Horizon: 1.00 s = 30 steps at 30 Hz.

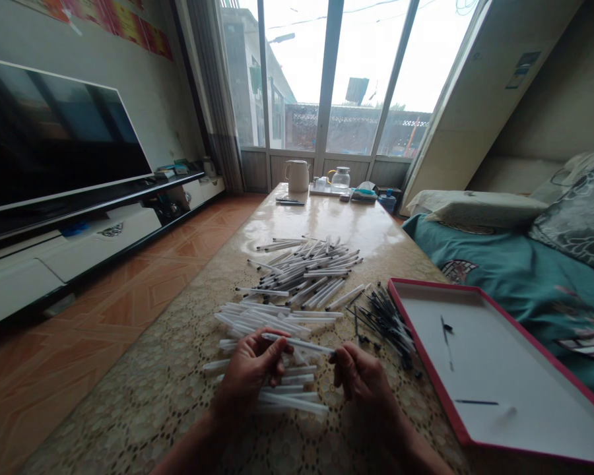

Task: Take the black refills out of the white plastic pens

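My left hand (251, 369) is closed round a white pen barrel (299, 344) and holds it level above the table. My right hand (360, 375) pinches the barrel's right end, where a dark tip shows. Under my hands lies a loose pile of empty white barrels (272, 316). Farther up the table is a heap of assembled white pens (307, 267). A bundle of thin black refills (383, 320) lies just right of my hands.
A red-rimmed white tray (495, 369) with two or three stray refills sits on the right. The long table (143, 396) has a lace cloth. A kettle (297, 175), glass jug and small items stand at its far end. TV stand left, sofa right.
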### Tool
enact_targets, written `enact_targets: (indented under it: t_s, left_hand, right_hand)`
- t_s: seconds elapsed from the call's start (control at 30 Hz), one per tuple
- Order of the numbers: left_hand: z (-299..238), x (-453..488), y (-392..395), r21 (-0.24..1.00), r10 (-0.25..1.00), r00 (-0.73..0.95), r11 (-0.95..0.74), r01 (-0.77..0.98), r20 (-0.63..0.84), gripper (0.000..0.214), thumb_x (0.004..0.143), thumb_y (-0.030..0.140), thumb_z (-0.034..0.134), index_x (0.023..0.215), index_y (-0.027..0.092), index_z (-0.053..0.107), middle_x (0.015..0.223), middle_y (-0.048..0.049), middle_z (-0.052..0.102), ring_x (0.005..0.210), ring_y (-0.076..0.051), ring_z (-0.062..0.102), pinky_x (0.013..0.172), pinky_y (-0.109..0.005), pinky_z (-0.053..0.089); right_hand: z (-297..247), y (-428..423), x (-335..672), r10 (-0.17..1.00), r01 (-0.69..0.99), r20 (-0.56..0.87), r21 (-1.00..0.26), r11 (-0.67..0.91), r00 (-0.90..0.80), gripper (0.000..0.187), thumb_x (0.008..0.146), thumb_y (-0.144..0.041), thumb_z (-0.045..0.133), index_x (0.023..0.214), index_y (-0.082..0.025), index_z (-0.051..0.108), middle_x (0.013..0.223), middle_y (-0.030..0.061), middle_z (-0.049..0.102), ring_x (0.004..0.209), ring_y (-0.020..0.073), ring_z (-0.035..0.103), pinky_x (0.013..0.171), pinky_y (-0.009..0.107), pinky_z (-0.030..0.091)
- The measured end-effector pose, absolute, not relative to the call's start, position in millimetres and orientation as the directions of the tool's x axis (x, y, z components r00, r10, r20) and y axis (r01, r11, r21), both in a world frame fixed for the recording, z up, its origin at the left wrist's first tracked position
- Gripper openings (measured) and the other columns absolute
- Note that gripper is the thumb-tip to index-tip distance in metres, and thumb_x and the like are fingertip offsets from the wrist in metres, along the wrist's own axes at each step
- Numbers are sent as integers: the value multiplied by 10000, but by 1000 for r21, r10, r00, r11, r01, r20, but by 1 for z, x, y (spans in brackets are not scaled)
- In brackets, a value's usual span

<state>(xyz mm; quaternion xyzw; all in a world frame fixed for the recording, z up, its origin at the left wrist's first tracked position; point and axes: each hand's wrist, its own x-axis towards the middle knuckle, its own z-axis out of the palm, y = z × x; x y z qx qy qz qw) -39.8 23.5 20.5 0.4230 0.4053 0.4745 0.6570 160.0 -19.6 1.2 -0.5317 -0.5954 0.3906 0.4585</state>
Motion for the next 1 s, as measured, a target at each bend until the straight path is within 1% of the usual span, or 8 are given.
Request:
enact_targets:
  t_s: [0.13, 0.2, 0.37, 0.53, 0.7, 0.87, 0.93, 1.0]
  left_hand:
    - [20, -40, 24, 942, 969, 210, 184, -279, -127, 318, 655, 392, 756, 789, 126, 642, 630, 2, 639, 366, -36, 462, 312, -129, 336]
    - [21, -40, 23, 943, 970, 204, 183, -277, -129, 324, 646, 393, 761, 791, 128, 645, 629, 2, 637, 366, -36, 461, 312, -129, 332]
    - [21, -39, 23, 945, 969, 211, 186, -268, -130, 335, 635, 409, 765, 783, 132, 650, 622, -2, 639, 366, -40, 467, 308, -128, 328]
    - [17, -40, 25, 940, 968, 218, 185, -287, -124, 289, 666, 378, 753, 797, 139, 654, 625, 7, 641, 361, -31, 456, 316, -127, 342]
    - [17, -40, 25, 940, 967, 224, 185, -287, -122, 297, 654, 380, 761, 788, 137, 655, 628, 3, 641, 380, -44, 480, 311, -127, 348]
    - [20, -39, 23, 945, 971, 195, 189, -267, -139, 319, 636, 390, 770, 790, 133, 658, 621, 2, 639, 367, -37, 466, 313, -128, 344]
    - [21, -39, 23, 946, 971, 194, 189, -264, -140, 324, 632, 394, 771, 788, 133, 658, 620, 0, 639, 367, -36, 461, 313, -127, 341]
    - [21, -39, 24, 947, 971, 198, 185, -263, -135, 328, 630, 399, 770, 786, 133, 657, 621, -3, 642, 373, -41, 467, 311, -127, 342]
  right_hand:
    - [2, -20, 160, 989, 272, 148, -952, 140, 7, 360, 873, -517, 451, 888, -167, 532, 574, -23, 542, 434, 96, 454, 420, 193, 352]
    - [1, -20, 160, 989, 285, 150, -948, 144, -1, 375, 865, -522, 463, 939, -161, 534, 569, -22, 548, 443, 102, 463, 422, 192, 352]
    - [-3, -19, 162, 990, 329, 136, -935, 137, -26, 440, 904, -541, 349, 735, -178, 531, 533, -5, 544, 395, 90, 432, 388, 189, 319]
    - [-4, -19, 162, 980, 328, 198, -925, 193, -20, 338, 884, -486, 448, 916, -165, 550, 544, -20, 557, 451, 114, 496, 448, 200, 365]
    - [-4, -19, 163, 976, 365, 217, -906, 213, -29, 408, 933, -455, 345, 726, -169, 551, 493, -10, 549, 449, 116, 508, 498, 214, 375]
    - [-4, -19, 162, 977, 334, 213, -919, 208, -22, 311, 896, -451, 445, 899, -157, 547, 539, -15, 570, 483, 124, 519, 498, 210, 381]
    - [-4, -19, 161, 981, 318, 193, -929, 188, -16, 329, 903, -460, 425, 870, -159, 553, 527, -15, 562, 461, 115, 500, 481, 206, 370]
    - [-3, -20, 160, 985, 309, 174, -936, 170, -15, 383, 920, -473, 371, 776, -167, 550, 500, -15, 543, 420, 101, 462, 446, 199, 345]
